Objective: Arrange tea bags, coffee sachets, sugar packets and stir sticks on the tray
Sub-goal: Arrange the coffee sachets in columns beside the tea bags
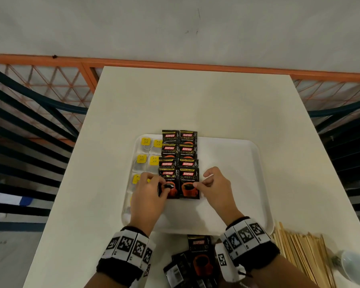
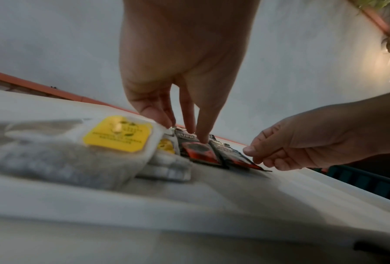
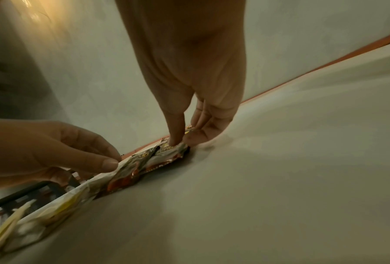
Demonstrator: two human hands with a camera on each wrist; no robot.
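A white tray (image 1: 227, 173) lies on the table. Tea bags (image 1: 141, 159) with yellow tags fill its left side. Beside them, black coffee sachets lie in two overlapping columns. My left hand (image 1: 161, 187) holds the front-left sachet (image 1: 170, 177), thumb on top and fingers curled at its left edge. My right hand (image 1: 197, 183) holds the front-right sachet (image 1: 188, 179) the same way at its right edge. The left wrist view shows my left thumb (image 2: 201, 137) on the sachet beside a tea bag (image 2: 117, 135). Both sachets lie flat on the tray.
Loose coffee sachets (image 1: 197, 256) lie in a heap on the table in front of the tray. A pile of wooden stir sticks (image 1: 299, 252) sits at the front right, with a white cup (image 1: 355, 265) beyond it. The tray's right half is bare.
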